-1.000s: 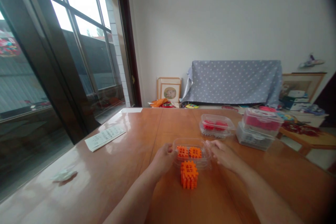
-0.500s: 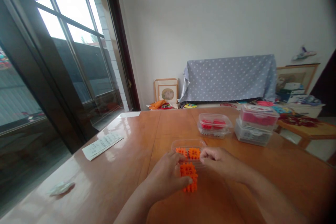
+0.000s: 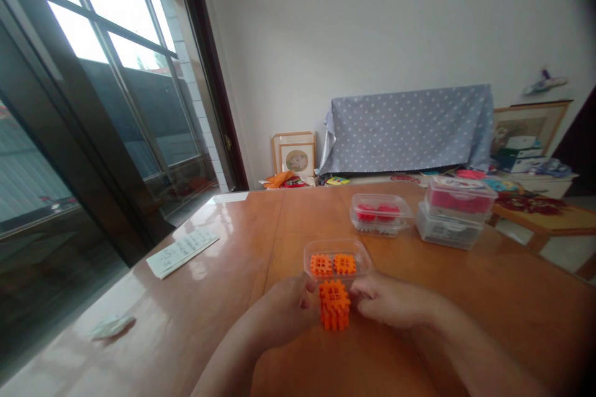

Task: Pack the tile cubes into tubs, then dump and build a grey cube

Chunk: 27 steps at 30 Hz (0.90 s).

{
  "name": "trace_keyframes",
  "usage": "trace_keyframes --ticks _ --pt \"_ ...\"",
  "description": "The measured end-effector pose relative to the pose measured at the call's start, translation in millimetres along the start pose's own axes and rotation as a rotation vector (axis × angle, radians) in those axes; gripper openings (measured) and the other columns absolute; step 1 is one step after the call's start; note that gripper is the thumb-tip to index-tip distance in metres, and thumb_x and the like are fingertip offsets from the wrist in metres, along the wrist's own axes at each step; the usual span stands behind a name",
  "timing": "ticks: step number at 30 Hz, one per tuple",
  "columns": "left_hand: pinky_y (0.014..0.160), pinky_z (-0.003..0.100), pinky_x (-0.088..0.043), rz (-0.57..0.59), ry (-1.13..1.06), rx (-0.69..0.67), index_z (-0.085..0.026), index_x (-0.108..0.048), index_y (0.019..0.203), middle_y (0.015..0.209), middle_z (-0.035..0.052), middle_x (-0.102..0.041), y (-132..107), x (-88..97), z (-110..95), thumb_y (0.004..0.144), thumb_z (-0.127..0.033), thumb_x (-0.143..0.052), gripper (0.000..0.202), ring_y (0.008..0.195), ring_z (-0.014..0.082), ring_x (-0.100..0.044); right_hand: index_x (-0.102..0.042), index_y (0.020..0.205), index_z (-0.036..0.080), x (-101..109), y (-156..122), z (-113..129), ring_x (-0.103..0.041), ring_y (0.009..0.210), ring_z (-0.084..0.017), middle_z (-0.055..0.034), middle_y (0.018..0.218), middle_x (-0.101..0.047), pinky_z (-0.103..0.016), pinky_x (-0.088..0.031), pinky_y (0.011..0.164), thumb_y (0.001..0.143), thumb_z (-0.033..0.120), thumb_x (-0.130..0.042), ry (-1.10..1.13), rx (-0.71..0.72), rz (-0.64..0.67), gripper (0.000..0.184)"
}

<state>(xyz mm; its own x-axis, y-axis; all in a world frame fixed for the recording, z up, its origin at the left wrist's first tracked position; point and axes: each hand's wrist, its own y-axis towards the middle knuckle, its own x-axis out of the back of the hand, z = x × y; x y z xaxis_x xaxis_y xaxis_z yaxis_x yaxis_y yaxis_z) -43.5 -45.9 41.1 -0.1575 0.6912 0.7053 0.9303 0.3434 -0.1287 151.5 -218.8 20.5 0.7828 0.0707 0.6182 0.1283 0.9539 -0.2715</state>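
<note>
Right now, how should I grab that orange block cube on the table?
Pinch the orange block cube by its left and right faces, one hand from each side, as the left hand and right hand do now. Those faces are flat and ridged, and the clear tub sits close behind it.

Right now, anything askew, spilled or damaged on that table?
Nothing spilled or broken. A crumpled white scrap lies loose by the left edge of the table, and the printed sheet sits skewed. Left hand and right hand hold the orange block cube.
</note>
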Motion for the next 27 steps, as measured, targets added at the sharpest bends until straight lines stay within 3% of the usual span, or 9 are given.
trace_keyframes --ticks 3,6,10,12,16,23,27 --pt "0.056 0.026 -0.034 0.112 -0.062 -0.007 -0.019 -0.068 0.097 0.069 -0.0016 -0.062 1 4.7 -6 0.077 -0.031 -0.059 0.025 0.061 0.0141 -0.050 -0.060 0.082 0.019 -4 4 3 -0.045 0.057 -0.008 0.0058 0.068 -0.053 -0.018 -0.030 0.052 0.066 0.005 -0.048 0.085 0.063 0.059 0.024" --pt "0.056 0.024 -0.037 0.261 -0.164 -0.055 -0.020 -0.070 0.089 0.068 -0.0019 -0.060 3 8.0 -14 0.075 -0.026 -0.056 0.020 0.061 0.0134 -0.050 -0.057 0.082 0.020 -7 6 0 -0.044 0.052 -0.008 0.0069 0.064 -0.050 -0.017 -0.029 0.047 0.065 0.007 -0.049 0.151 0.033 0.071 0.022" --pt "0.051 0.022 -0.039 0.424 -0.303 -0.002 -0.021 -0.070 0.093 0.069 -0.0022 -0.059 11 3.6 -6 0.065 -0.017 -0.054 0.033 0.057 0.0119 -0.051 -0.059 0.091 0.020 -10 10 -6 -0.047 0.049 -0.008 0.0076 0.062 -0.051 -0.017 -0.033 0.045 0.067 0.010 -0.052 0.209 -0.022 0.092 0.027" --pt "0.050 0.021 -0.041 0.440 -0.306 0.021 -0.021 -0.071 0.100 0.071 -0.0020 -0.060 17 -0.3 5 0.062 -0.016 -0.054 0.042 0.056 0.0117 -0.052 -0.061 0.097 0.020 -11 11 -7 -0.047 0.048 -0.008 0.0079 0.063 -0.052 -0.016 -0.033 0.044 0.068 0.011 -0.053 0.231 -0.028 0.098 0.031" --pt "0.050 0.020 -0.041 0.458 -0.308 0.035 -0.020 -0.073 0.100 0.071 -0.0004 -0.062 25 -4.8 17 0.061 -0.016 -0.055 0.043 0.057 0.0113 -0.054 -0.061 0.099 0.019 -10 11 -7 -0.048 0.048 -0.008 0.0083 0.061 -0.052 -0.016 -0.034 0.043 0.069 0.011 -0.054 0.227 -0.043 0.099 0.032" --pt "0.051 0.021 -0.044 0.462 -0.352 0.001 -0.025 -0.063 0.131 0.079 -0.0006 -0.065 25 -7.7 13 0.061 -0.014 -0.061 0.070 0.057 0.0111 -0.055 -0.061 0.103 0.018 -10 10 -12 -0.052 0.047 -0.008 0.0068 0.062 -0.057 -0.015 -0.035 0.040 0.071 0.014 -0.053 0.220 -0.057 0.125 0.032" --pt "0.056 0.023 -0.047 0.436 -0.319 -0.060 -0.026 -0.063 0.132 0.074 -0.0020 -0.063 22 -10.5 9 0.065 -0.014 -0.061 0.067 0.058 0.0126 -0.056 -0.061 0.107 0.019 -11 11 -10 -0.052 0.049 -0.008 0.0070 0.065 -0.058 -0.015 -0.035 0.044 0.071 0.015 -0.057 0.234 -0.071 0.135 0.037"
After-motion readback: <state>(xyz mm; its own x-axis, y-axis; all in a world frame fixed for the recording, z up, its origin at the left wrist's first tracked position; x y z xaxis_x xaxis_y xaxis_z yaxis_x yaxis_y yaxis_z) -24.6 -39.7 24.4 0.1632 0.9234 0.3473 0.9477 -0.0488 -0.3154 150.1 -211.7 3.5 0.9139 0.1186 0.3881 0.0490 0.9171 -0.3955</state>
